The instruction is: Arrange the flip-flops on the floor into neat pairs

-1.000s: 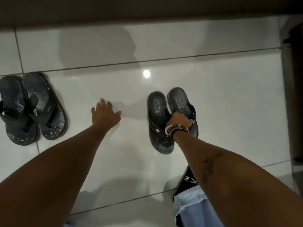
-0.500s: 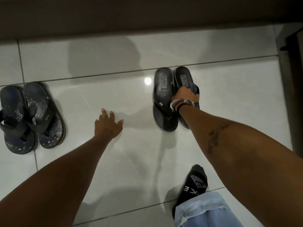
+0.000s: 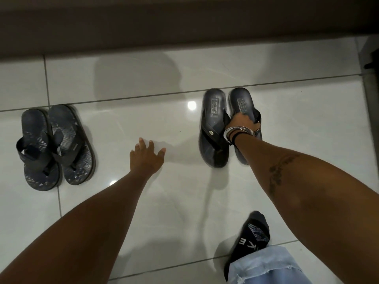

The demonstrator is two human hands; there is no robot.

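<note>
Two pairs of dark flip-flops lie on the glossy white tile floor [image 3: 297,124]. The patterned pair [image 3: 57,146] rests side by side at the left, untouched. The plain dark pair [image 3: 215,128] lies at centre right, soles together, heels toward me. My right hand [image 3: 243,121], with bangles at the wrist, grips the straps of this pair where the two meet. My left hand [image 3: 146,156] hovers over the bare tile between the two pairs, fingers spread, holding nothing.
A dark wall base or ledge [image 3: 184,27] runs along the far edge of the floor. A dark frame [image 3: 369,89] stands at the right edge. My foot in a black sock [image 3: 254,234] and a pale denim hem [image 3: 266,267] are at the lower right.
My right hand has slid the plain dark pair away from me, toward the wall. The left hand has hardly moved, and the patterned pair stays put.
</note>
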